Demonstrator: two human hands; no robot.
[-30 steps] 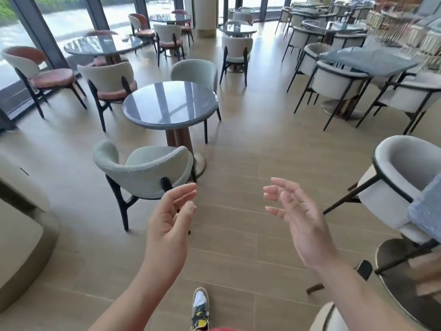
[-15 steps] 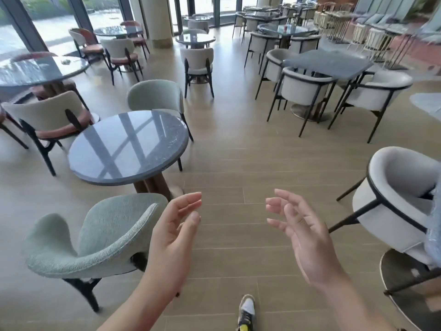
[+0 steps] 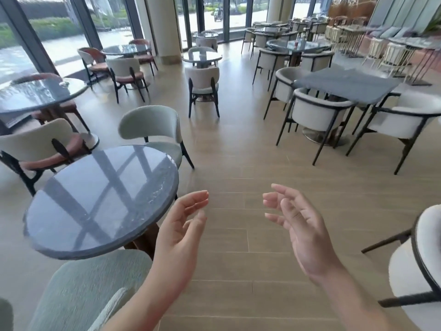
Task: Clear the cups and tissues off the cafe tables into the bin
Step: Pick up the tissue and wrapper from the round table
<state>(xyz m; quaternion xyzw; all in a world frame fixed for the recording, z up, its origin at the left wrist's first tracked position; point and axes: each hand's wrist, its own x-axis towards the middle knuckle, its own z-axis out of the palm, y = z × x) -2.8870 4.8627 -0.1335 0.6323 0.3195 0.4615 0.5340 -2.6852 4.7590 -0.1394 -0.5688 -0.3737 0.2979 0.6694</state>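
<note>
1. The left hand [image 3: 181, 235] hovers over the wooden floor [image 3: 238, 163], just right of the near round counter [image 3: 95, 204]. Its grip is wide, fingers loosely bent, with nothing in it.
2. The right hand [image 3: 303, 230] faces it, apart, its grip equally wide and bare.
3. A small pale thing [image 3: 65, 83], too small to name, lies on the far-left round counter [image 3: 28, 96].
4. A small red item [image 3: 296, 43] stands on a far right counter [image 3: 312, 45].
5. A pale green chair [image 3: 83, 295] sits near left.

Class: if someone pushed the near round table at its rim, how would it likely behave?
The round table looks stone-topped, so probably heavy. Its single central pedestal suggests a rim push might rock it. Its glossy top seems slippery.
</note>
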